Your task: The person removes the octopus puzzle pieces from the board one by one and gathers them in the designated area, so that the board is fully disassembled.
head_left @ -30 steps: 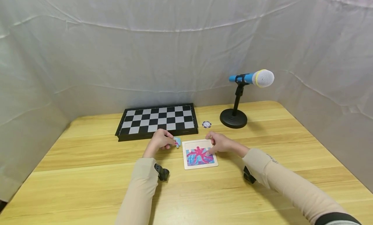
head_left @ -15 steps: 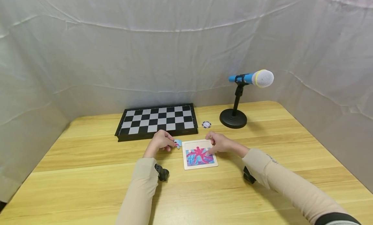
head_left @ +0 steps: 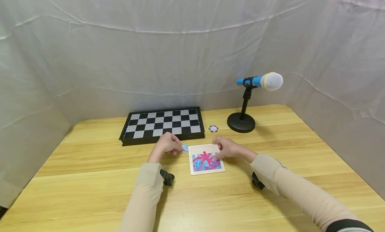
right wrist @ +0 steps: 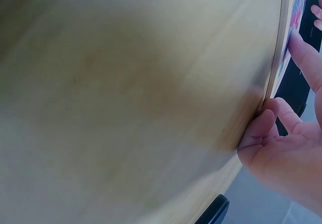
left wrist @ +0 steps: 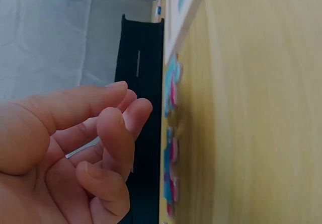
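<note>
My left hand (head_left: pixel 168 144) hovers beside a loose jigsaw piece (head_left: pixel 184 148), light blue with pink, lying at the left edge of the puzzle tray (head_left: pixel 207 173). In the left wrist view the fingers (left wrist: pixel 113 128) are loosely bent with nothing between them. Two loose pieces show there on the table, the nearer jigsaw piece (left wrist: pixel 171 171) hidden behind the hand in the head view. Inside the tray a pink octopus picture (head_left: pixel 205 161) fills the lower part; its upper part is bare. My right hand (head_left: pixel 227 148) holds the tray's right side, thumb on the picture, fingers bent at the edge.
A black-framed checkered board (head_left: pixel 163 123) lies behind the left hand. Beyond the tray is a poker chip (head_left: pixel 213 129). A blue microphone (head_left: pixel 260 81) on a black stand (head_left: pixel 241 122) stands at the back right, before a pale curtain (head_left: pixel 168 58).
The loose jigsaw piece has shifted slightly right, up to the tray, and turned a little. My left fingers have come off it. The right hand and tray stay in place.
</note>
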`<state>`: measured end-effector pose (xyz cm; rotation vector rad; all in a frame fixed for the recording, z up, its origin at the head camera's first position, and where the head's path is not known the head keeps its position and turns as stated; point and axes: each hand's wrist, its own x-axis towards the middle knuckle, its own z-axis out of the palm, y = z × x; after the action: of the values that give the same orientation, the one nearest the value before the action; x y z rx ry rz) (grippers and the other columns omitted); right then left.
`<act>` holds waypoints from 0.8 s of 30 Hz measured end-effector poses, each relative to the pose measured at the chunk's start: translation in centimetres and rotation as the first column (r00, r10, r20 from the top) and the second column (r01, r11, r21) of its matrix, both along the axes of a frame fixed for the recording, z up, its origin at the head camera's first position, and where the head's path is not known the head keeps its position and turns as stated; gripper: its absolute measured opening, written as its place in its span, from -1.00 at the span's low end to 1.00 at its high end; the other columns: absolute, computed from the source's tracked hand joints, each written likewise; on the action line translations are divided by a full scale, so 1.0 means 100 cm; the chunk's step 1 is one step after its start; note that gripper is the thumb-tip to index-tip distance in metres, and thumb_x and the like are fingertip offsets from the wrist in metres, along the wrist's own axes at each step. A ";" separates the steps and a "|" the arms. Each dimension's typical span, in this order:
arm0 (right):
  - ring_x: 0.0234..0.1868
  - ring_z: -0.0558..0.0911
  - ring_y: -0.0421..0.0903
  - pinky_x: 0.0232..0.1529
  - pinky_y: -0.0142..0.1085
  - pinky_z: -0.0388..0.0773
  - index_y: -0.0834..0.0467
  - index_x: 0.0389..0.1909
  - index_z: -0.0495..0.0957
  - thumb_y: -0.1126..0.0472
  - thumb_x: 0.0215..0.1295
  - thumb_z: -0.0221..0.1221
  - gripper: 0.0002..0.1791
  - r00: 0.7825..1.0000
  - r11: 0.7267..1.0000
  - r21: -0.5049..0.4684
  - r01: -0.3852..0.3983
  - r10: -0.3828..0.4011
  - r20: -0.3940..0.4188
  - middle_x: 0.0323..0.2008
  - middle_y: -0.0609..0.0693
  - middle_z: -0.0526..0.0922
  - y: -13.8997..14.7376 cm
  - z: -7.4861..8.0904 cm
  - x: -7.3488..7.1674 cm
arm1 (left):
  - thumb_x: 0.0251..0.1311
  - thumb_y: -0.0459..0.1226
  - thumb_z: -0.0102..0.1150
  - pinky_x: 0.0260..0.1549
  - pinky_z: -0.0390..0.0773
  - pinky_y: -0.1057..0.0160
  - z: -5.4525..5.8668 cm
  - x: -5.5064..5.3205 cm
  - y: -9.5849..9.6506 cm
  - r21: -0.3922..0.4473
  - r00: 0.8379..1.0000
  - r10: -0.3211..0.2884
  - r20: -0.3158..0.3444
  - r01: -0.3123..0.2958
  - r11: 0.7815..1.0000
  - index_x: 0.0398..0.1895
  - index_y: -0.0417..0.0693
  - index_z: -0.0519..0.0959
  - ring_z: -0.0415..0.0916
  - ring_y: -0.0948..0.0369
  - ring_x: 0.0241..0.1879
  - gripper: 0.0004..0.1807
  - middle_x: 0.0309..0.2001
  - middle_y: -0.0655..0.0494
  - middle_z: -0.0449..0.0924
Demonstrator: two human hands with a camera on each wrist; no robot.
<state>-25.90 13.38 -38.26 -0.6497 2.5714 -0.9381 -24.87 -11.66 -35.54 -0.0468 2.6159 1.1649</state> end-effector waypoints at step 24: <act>-0.11 0.44 0.08 -0.09 -0.10 0.37 0.25 -0.08 0.51 0.39 -0.02 0.27 -0.60 0.989 0.989 -0.031 -0.143 0.142 -0.044 -0.03 0.17 0.46 -0.004 0.006 0.005 | -0.06 -0.38 0.29 -0.64 0.32 0.38 -0.003 0.010 0.020 -0.034 0.971 -0.240 -0.023 0.239 0.970 -0.38 -0.17 0.63 0.30 0.26 -0.77 -0.88 -0.60 0.08 0.50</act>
<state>-25.39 12.95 -37.67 -0.8585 2.5107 -0.9316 -23.87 -9.69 -35.86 0.2724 2.5747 1.0467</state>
